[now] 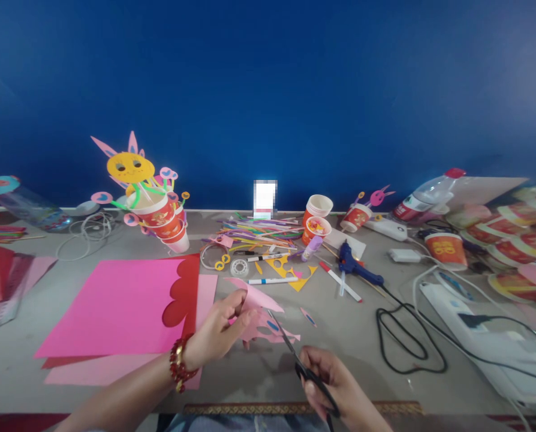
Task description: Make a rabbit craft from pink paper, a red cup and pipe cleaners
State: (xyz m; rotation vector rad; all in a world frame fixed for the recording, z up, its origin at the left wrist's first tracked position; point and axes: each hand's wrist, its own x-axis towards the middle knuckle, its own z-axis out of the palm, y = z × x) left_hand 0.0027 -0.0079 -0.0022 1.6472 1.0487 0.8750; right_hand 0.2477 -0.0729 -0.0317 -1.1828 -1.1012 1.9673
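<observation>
Pinched between thumb and fingers of my left hand (223,324) is a piece of light pink paper (261,298) with cut-out holes and ragged edges. A blue mark shows on the paper near its lower part. My right hand (328,378) is closed around the black handles of a pair of scissors (282,330). The blades point up and left and lie at the paper; whether they are biting into it I cannot tell. A small pink pointed cut-out with a blue centre (309,317) lies on the table just right of the paper.
Stacked pink and red sheets (115,306) lie left. Behind are pipe cleaners (259,233), markers (272,281), tape (239,267) and yellow scraps (295,276). A blue glue gun (358,267) trails its cable right, near a power strip (470,342). A paper-cup figure (153,216) stands back left.
</observation>
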